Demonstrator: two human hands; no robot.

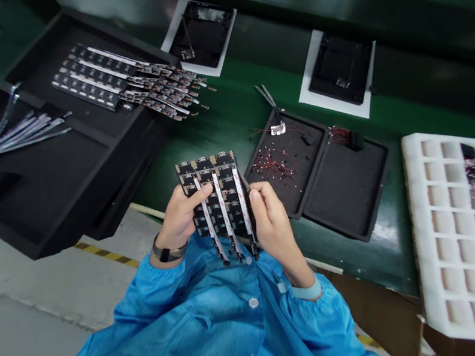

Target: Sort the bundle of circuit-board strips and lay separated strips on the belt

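Between my hands, over my lap by the bench's front edge, a tilted black circuit board panel (215, 206) carries pale strips that run down past its lower edge. My left hand (181, 217) grips its left side, the thumb pressed on the face. At the right edge, my right hand (271, 217) is closed on the panel with thumb and fingers; some fingertips are hidden behind it. Beyond the panel, a shallow black tray (265, 146) holds thin red wires (274, 167) and a small silvery board (278, 129).
A second black tray (345, 190) adjoins on the right. White foam with square pockets (452, 229) stands far right, several pockets holding black parts. Stacked black bins (83, 176) at left bear more panels (93, 75) and flat cables (28, 134). Two black casings (209, 36) (340, 67) lie on white sheets behind.
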